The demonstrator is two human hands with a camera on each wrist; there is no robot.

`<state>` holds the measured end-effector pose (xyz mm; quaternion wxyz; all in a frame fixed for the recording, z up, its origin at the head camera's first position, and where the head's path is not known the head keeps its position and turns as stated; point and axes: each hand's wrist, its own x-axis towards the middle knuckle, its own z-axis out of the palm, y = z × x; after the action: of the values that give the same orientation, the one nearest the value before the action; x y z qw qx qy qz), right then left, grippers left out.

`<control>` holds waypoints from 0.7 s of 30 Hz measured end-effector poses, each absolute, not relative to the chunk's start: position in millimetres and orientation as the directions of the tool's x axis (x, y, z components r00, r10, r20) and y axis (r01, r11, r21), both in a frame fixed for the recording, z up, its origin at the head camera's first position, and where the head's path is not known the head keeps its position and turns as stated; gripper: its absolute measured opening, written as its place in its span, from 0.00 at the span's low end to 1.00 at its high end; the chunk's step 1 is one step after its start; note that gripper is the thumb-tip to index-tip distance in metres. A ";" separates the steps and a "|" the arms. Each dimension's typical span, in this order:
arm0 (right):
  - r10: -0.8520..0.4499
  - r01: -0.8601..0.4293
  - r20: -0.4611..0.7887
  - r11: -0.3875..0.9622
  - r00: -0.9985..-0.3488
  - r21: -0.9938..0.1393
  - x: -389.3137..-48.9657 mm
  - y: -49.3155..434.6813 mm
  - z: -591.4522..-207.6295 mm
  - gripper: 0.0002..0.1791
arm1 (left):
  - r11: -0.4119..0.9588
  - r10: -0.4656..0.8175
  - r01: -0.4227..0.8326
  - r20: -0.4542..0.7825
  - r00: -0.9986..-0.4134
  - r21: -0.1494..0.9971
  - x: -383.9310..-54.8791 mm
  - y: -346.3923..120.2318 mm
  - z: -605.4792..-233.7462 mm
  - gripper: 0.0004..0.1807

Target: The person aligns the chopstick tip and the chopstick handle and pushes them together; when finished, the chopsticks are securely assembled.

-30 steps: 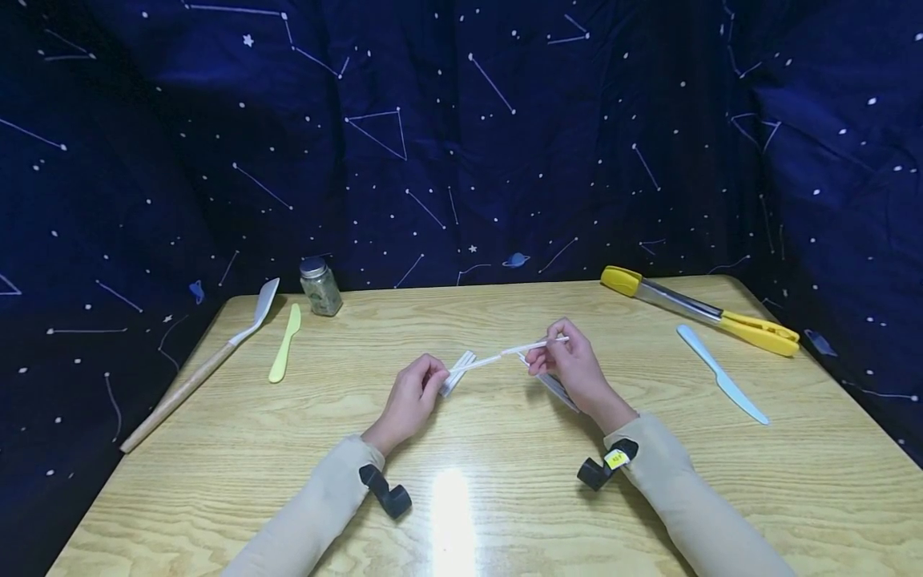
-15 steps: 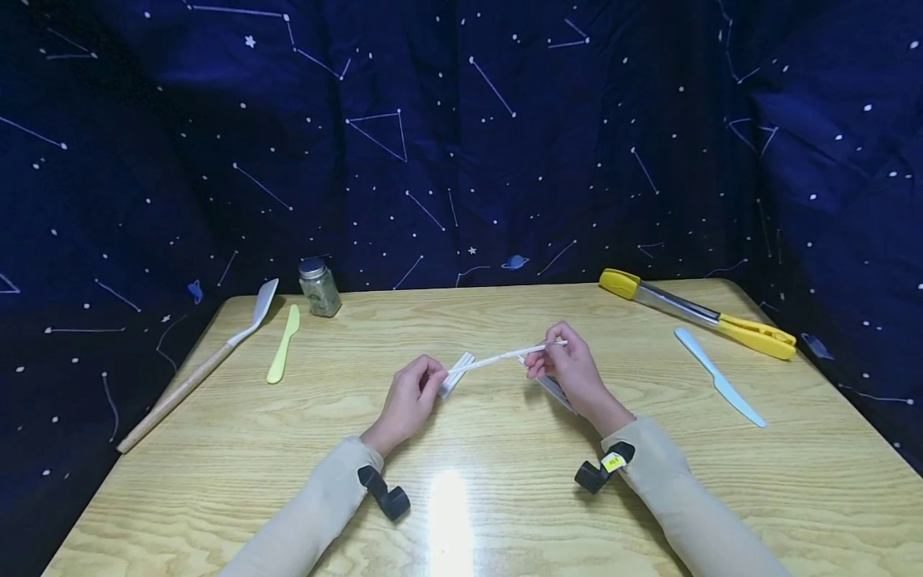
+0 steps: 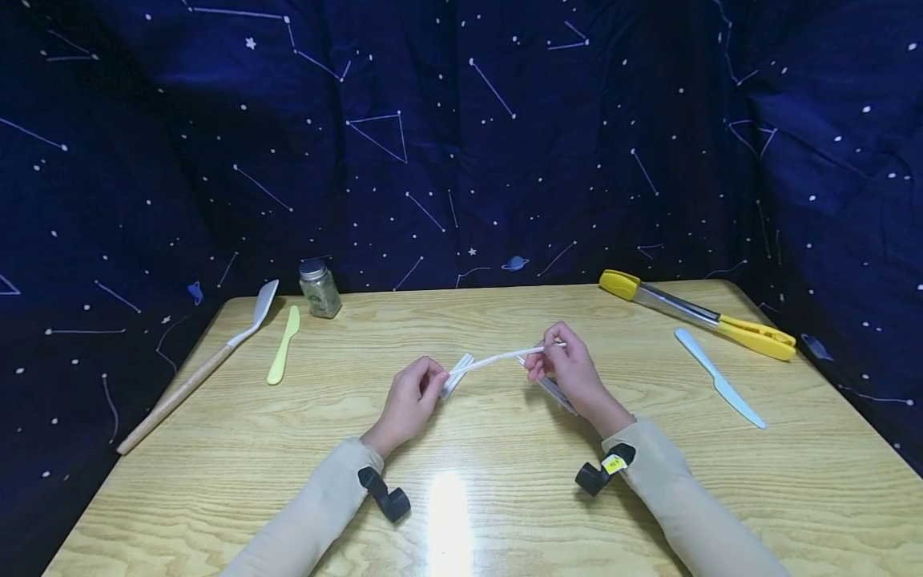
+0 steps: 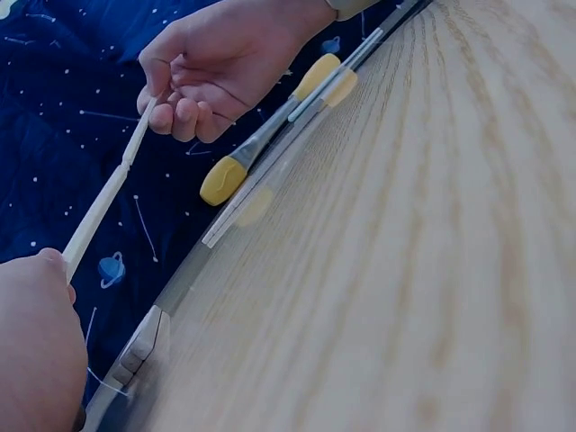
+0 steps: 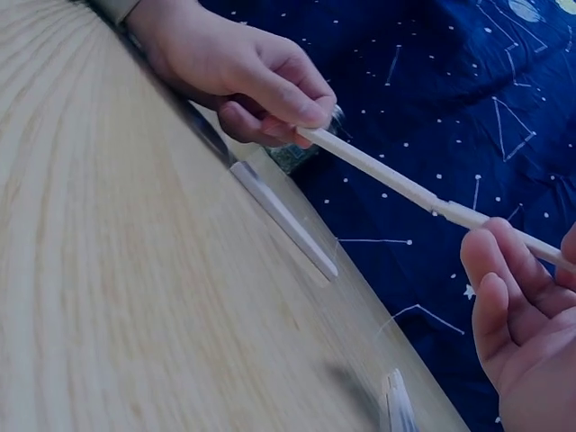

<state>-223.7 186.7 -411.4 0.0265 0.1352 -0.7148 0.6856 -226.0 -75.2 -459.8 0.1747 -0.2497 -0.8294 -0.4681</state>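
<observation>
Two thin pale sticks meet end to end above the table. My left hand [image 3: 407,401] pinches the outer end of the left stick [image 5: 378,171] between thumb and fingers. My right hand [image 3: 573,373] holds the right stick [image 3: 522,351] between its thumb and fingertips. A small notch shows where the sticks meet, and in the head view they form a slight bend there. Beside the left hand's fingertips lies a white slender bundle [image 3: 454,386] on the table. Another pale slender piece [image 3: 557,396] lies under the right hand, partly hidden by it.
On the left of the wooden table [image 3: 404,497] lie a spatula [image 3: 216,357] and a yellow knife [image 3: 283,349], near a lidded jar [image 3: 320,290]. Yellow tongs [image 3: 681,306] and a light blue knife [image 3: 721,378] lie at right. A dark starry cloth [image 3: 461,160] hangs behind.
One second ago a small gap showed between the sticks' ends. The ends now meet, and the line they form bends slightly upward. Both hands have stayed nearly in place.
</observation>
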 end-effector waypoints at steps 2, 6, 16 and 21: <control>-0.179 -0.233 0.230 -0.004 -0.957 -0.973 -224.0 188.5 -411.8 0.07 | 0.440 0.252 0.574 0.518 -0.817 0.691 -225.9 -75.3 -459.8 0.04; -0.212 -0.236 0.239 -0.038 -0.947 -0.971 -224.4 190.9 -412.5 0.08 | 0.440 0.254 0.564 0.506 -0.824 0.699 -225.2 -75.3 -459.0 0.04; -0.206 -0.196 0.206 -0.068 -0.957 -0.978 -225.1 190.3 -412.7 0.06 | 0.435 0.270 0.584 0.520 -0.811 0.686 -225.0 -75.8 -459.0 0.04; -0.195 -0.141 0.156 -0.086 -0.968 -0.986 -224.7 189.4 -410.9 0.07 | 0.403 0.256 0.582 0.523 -0.813 0.707 -225.0 -74.7 -459.9 0.04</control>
<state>-224.7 189.4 -410.9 -0.0183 0.1244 -0.6757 0.7264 -225.0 -74.7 -459.9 0.1687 -0.2550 -0.8205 -0.4830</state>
